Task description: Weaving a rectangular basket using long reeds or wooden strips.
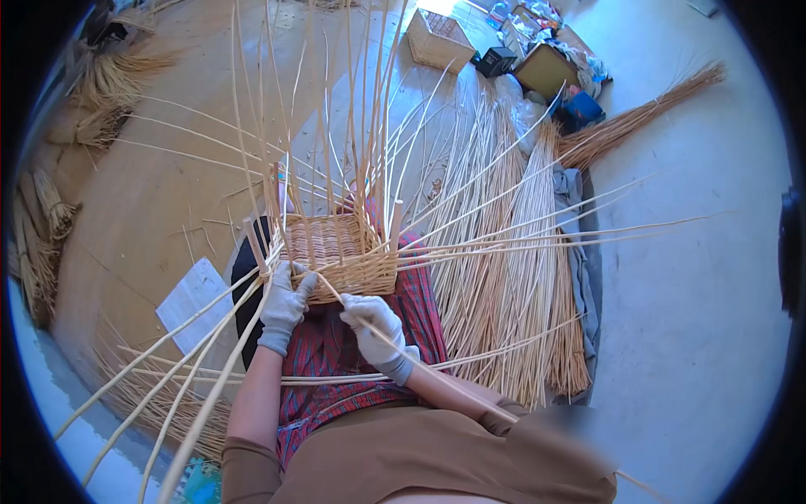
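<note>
A half-woven wicker basket (332, 239) rests on my lap, with upright rods rising from its far side and more rods fanning out left and right. My left hand (284, 312), in a pale work glove, is closed on the basket's near left corner, its fingers at the woven edge. Gloved as well, my right hand (375, 329) grips a long willow rod (449, 380). The rod runs from the near wall through this hand and back over my right forearm. Thicker corner stakes (396, 220) stand at the basket's corners.
Bundles of peeled willow rods (520, 286) lie to the right on a grey cloth (583, 244). A brown bundle (642, 118), a wicker box (438, 40) and assorted containers (546, 69) sit farther back. At left are more bundles (105, 92) and a white sheet (199, 304).
</note>
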### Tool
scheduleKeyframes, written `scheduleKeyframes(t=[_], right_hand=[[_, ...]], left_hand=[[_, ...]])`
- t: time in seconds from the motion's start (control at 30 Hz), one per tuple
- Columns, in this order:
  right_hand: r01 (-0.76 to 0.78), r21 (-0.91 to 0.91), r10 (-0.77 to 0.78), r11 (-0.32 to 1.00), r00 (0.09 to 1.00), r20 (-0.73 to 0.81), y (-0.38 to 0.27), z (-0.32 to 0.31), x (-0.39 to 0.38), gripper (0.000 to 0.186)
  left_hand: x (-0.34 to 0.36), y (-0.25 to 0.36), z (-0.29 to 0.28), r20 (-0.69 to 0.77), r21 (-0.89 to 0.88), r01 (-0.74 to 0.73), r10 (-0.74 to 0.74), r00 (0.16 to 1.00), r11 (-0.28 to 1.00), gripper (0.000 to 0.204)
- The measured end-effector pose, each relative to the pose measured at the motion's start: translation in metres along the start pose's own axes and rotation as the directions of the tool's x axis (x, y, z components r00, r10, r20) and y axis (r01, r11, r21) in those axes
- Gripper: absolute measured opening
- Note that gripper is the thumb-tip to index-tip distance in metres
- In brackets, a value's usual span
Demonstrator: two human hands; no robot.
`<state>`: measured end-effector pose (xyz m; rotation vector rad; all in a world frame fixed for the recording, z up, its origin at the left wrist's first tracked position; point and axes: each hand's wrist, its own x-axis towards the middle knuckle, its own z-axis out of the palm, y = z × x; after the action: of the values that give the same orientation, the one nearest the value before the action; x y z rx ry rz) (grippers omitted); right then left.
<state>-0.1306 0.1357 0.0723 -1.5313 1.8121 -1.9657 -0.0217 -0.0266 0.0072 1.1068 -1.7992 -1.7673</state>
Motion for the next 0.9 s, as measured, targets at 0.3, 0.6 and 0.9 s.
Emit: scheduleKeyframes(t=[0.3, 0.6, 0.9], right_hand=[[0.045, -0.517, 0.138, 0.855, 0.941, 0.31, 0.117, 0.094, 0.156, 0.064], [-0.24, 0.025, 0.241, 0.97, 0.97, -0.04, 0.078, 0.01, 0.069, 0.046], [-0.469, 0.465, 0.608, 0.751, 0.766, -0.21, 0.08, -0.097, 0.006, 0.016]], left_hand=[[0.001, 0.001, 0.02, -0.201, -0.05, 0.109, -0.117, 0.973, 0.993, 0.032], [0.008, -0.022, 0.016, -0.141, -0.141, 0.084, -0.104, 0.984, 0.986, 0.014], [-0.002, 0.035, 0.055, -0.049, -0.085, -0.172, 0.168, 0.985, 0.981, 0.039]])
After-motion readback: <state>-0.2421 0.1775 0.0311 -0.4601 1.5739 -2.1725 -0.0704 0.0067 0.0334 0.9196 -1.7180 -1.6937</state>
